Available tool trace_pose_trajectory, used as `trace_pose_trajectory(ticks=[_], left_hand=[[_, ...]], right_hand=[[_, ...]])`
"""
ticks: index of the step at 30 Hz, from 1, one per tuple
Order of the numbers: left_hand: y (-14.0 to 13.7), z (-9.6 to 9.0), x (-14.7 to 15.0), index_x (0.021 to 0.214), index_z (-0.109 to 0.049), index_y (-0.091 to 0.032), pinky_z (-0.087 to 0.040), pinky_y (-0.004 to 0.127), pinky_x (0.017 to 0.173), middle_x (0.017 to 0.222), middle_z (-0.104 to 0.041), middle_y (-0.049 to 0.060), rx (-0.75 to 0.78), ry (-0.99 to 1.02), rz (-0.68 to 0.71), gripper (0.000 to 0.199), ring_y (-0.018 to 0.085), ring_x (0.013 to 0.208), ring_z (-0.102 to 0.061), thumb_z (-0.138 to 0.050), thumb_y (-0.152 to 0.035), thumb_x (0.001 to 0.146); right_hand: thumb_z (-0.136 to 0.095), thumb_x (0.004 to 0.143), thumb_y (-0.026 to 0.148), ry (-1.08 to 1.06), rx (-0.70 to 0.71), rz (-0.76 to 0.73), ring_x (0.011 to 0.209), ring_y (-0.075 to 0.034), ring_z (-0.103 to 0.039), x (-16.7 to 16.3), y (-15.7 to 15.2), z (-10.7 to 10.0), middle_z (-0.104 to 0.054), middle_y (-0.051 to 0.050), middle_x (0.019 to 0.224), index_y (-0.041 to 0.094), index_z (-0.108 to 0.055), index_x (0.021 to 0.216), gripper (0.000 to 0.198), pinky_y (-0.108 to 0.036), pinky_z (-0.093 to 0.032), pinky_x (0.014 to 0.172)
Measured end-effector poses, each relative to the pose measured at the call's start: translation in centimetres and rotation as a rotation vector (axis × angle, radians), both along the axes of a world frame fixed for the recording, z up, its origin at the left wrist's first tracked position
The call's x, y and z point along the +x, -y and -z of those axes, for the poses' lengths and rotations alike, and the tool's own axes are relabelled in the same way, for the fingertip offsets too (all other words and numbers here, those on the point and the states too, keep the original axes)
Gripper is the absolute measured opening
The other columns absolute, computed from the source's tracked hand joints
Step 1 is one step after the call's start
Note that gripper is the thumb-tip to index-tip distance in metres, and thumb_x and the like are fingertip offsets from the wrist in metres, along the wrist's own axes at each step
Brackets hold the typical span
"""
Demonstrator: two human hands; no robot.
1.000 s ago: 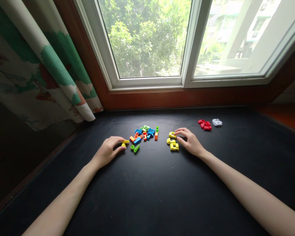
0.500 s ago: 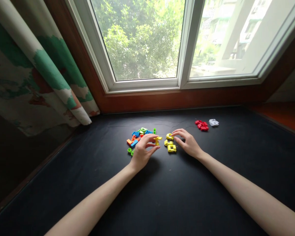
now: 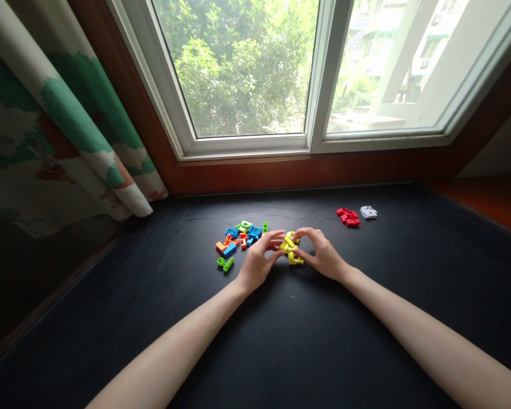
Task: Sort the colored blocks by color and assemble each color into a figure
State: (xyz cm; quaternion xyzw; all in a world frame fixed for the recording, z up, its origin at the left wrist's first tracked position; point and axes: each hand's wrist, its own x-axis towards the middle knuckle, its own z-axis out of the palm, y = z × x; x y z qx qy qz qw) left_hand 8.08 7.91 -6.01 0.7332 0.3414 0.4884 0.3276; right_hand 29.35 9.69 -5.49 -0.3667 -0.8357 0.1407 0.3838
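My left hand [image 3: 258, 261] pinches a small yellow plastic block [image 3: 287, 245] between thumb and fingers, just over the table. From the other side, my right hand [image 3: 326, 257] curls its thumb and index finger onto the yellow plastic too; its fingertips partly hide the contact. Right below them a second yellow block [image 3: 296, 259] rests on the black tabletop. Another yellow block [image 3: 293, 235] shows behind, between the fingers of both hands.
Left of my hands lies a loose group of blue blocks [image 3: 254, 231], orange blocks [image 3: 230, 240] and green blocks [image 3: 225, 264]. Red blocks [image 3: 348, 217] and white blocks [image 3: 368, 212] sit at the back right. A patterned curtain [image 3: 89, 136] hangs at left, beside the window [image 3: 247, 142].
My left hand has moved right with its yellow block, to the other yellow blocks. My right hand has closed in, its thumb and index finger now at the yellow plastic.
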Motion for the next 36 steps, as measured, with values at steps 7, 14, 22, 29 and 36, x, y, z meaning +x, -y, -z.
trace_pose_trajectory(ticks=[7,14,22,29,36], left_hand=[[0.1,0.0,0.0,0.121,-0.053,-0.021,-0.056,0.036,0.094,0.106,-0.067,0.006,-0.061,0.084,0.034,0.037,0.019,0.1,-0.069,-0.064,-0.015,0.087],[0.1,-0.1,0.1,0.12,-0.053,-0.023,-0.058,0.035,0.089,0.097,-0.065,0.003,-0.072,0.095,0.013,0.036,0.018,0.092,-0.071,-0.066,-0.021,0.087],[-0.4,0.4,0.0,0.126,-0.049,-0.023,-0.057,0.037,0.089,0.112,-0.063,0.008,-0.022,-0.044,-0.084,0.042,0.022,0.108,-0.065,-0.063,-0.017,0.087],[-0.4,0.2,0.3,0.132,-0.049,-0.022,-0.041,0.047,0.111,0.138,-0.055,0.012,0.12,-0.422,0.009,0.049,0.025,0.13,-0.051,-0.062,-0.012,0.087],[-0.1,-0.2,0.5,0.11,-0.061,-0.02,-0.05,0.041,0.1,0.119,-0.064,0.01,0.184,-0.471,-0.032,0.022,0.024,0.112,-0.061,-0.054,-0.014,0.091]], right_hand=[[-0.059,0.092,0.029,0.083,0.105,-0.055,0.104,-0.025,-0.06,0.0,-0.1,-0.1,-0.067,-0.008,0.109,0.024,-0.057,0.116,0.025,-0.039,-0.042,0.091],[-0.062,0.089,0.029,0.084,0.089,-0.041,0.106,-0.025,-0.06,-0.2,0.0,-0.2,-0.066,-0.008,0.11,0.025,-0.058,0.11,0.022,-0.039,-0.043,0.091],[-0.063,0.084,0.037,-0.133,-0.05,0.112,0.098,-0.025,-0.063,0.6,-0.5,0.0,-0.067,-0.007,0.102,0.022,-0.057,0.102,0.024,-0.04,-0.049,0.087],[-0.062,0.084,0.041,-0.158,-0.197,0.199,0.098,-0.025,-0.065,2.3,-0.3,0.4,-0.07,-0.006,0.105,0.024,-0.062,0.108,0.029,-0.041,-0.051,0.086],[-0.065,0.082,0.04,-0.086,-0.176,0.18,0.097,-0.024,-0.065,2.8,0.2,0.5,-0.069,-0.006,0.1,0.024,-0.065,0.102,0.025,-0.04,-0.051,0.089]])
